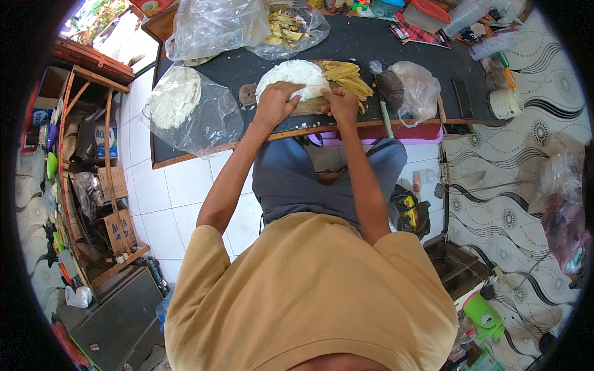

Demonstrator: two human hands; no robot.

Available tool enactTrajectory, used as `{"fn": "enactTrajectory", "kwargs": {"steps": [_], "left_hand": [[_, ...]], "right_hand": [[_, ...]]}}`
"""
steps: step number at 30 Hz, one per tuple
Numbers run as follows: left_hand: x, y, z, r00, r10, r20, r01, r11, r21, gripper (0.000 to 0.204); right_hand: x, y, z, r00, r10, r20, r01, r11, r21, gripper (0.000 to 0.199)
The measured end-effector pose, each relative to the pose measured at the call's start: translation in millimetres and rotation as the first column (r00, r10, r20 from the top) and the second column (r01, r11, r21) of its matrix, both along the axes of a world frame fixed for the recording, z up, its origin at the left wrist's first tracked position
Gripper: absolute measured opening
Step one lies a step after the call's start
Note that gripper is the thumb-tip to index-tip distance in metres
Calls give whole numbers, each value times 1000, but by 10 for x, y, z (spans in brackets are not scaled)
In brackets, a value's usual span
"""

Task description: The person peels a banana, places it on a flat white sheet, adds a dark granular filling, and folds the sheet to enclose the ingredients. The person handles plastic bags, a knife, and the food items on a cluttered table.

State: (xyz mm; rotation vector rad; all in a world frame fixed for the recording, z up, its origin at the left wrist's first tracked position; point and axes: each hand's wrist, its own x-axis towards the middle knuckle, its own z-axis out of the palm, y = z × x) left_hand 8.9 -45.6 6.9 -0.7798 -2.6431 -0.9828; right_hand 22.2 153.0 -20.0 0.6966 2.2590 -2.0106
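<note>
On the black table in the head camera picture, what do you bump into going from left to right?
Clear bag of white stuff → left hand on the white pile → right hand → yellow strips → dark lump in a clear bag → white cup.

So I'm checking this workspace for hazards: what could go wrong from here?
The board sits near the table's front edge, and both the left hand and right hand press on the white pile; a hard push might slide it off. The bag of white pieces hangs over the table's left edge and could fall. The yellow strips crowd the right hand and may get knocked off.
</note>
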Motion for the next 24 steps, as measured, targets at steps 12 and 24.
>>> {"fn": "enactTrajectory", "kwargs": {"steps": [12,24], "left_hand": [[45,137,-63,994,-5,-108,3,1000,-21,23],[57,142,-123,990,-46,-137,36,997,-69,24]], "right_hand": [[7,-167,14,987,-131,-93,134,991,21,20],[110,-373,90,906,119,-406,172,773,610,21]]}}
